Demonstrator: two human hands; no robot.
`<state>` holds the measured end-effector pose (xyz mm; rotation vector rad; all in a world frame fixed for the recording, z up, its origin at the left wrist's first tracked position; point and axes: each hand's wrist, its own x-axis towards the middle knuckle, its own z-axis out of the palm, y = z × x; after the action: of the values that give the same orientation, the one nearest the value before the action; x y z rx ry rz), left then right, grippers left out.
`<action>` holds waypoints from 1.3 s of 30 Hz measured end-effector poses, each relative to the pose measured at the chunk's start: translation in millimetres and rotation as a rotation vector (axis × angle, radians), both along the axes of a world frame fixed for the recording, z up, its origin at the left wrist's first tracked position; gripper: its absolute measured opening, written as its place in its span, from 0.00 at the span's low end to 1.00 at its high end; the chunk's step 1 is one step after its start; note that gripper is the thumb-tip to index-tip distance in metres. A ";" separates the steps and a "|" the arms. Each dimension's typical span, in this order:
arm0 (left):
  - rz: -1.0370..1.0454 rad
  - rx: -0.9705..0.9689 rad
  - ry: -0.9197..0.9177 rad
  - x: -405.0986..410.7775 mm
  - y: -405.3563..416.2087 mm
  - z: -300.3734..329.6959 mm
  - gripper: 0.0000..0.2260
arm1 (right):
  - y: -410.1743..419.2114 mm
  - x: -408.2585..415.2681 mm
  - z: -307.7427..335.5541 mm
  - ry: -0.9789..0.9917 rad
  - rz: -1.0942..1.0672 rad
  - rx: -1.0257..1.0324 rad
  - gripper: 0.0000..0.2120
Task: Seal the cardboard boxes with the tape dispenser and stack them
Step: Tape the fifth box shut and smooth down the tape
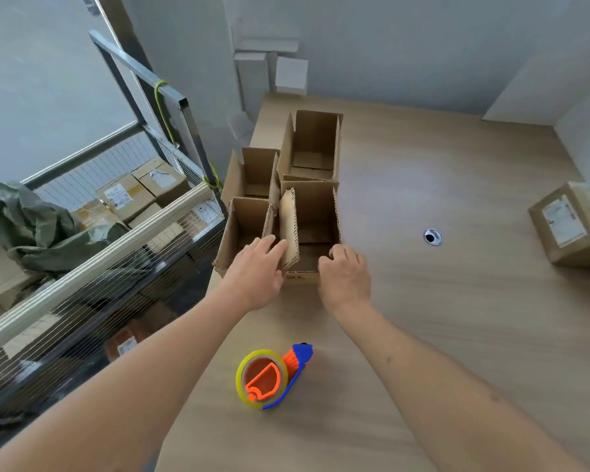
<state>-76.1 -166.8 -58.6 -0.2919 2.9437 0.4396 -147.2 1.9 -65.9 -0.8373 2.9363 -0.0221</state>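
Observation:
Several open cardboard boxes stand together at the table's left edge. The nearest right one (317,226) has its left flap (289,226) standing up. My left hand (258,270) lies with straight fingers against that flap. My right hand (344,275) curls its fingers over the near edge of the same box. A second box (242,229) stands to its left, with two more (312,148) behind. The tape dispenser (273,376), blue and orange with a yellowish roll, lies on the table between my forearms, untouched.
A sealed box (573,226) with a label sits at the table's right edge. A round cable hole (432,237) is in the wooden table (457,318). A wire cage trolley (116,253) full of parcels stands to the left.

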 end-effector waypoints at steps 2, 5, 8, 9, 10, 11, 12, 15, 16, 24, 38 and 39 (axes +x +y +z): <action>-0.063 -0.011 -0.015 1.6 3.4 3.8 0.30 | 10.6 8.6 5.1 -0.025 -0.074 0.054 0.11; -0.197 -0.035 -0.021 3.1 14.0 10.6 0.30 | 30.6 25.9 14.3 -0.047 -0.191 0.118 0.12; -0.254 -0.063 -0.034 2.7 27.3 12.1 0.31 | 50.8 41.6 20.8 -0.080 -0.240 0.146 0.15; -0.245 -0.071 -0.051 3.2 30.7 11.5 0.31 | 56.5 45.0 21.4 -0.088 -0.254 0.145 0.15; -0.232 -0.083 -0.074 3.9 33.1 10.0 0.31 | 61.6 47.5 21.8 -0.091 -0.266 0.140 0.16; -0.224 -0.102 -0.097 4.9 34.2 8.3 0.31 | 65.7 49.2 21.4 -0.093 -0.274 0.134 0.16; -0.220 -0.122 -0.117 6.5 34.1 6.5 0.31 | 69.0 50.4 21.0 -0.093 -0.280 0.129 0.16; -0.209 -0.134 -0.163 13.2 33.1 2.4 0.30 | 73.1 51.2 18.0 -0.087 -0.274 0.106 0.17; -0.200 -0.125 -0.166 14.7 33.2 0.9 0.30 | 72.6 51.4 16.9 -0.080 -0.272 0.095 0.17; -0.046 -0.159 -0.075 -19.9 30.0 -13.1 0.36 | 65.6 35.7 -3.0 -0.037 -0.108 -0.038 0.16; 0.008 -0.249 0.037 -60.6 3.8 -74.7 0.27 | 41.3 12.8 -27.9 -0.177 -0.074 0.142 0.11; 0.003 -0.245 0.047 -61.5 0.8 -75.8 0.26 | 42.8 11.1 -27.9 -0.177 -0.085 0.154 0.09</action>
<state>-137.6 -166.0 -134.5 -0.3188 3.0439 0.0856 -136.1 44.8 -93.8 -0.6533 2.7635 0.1170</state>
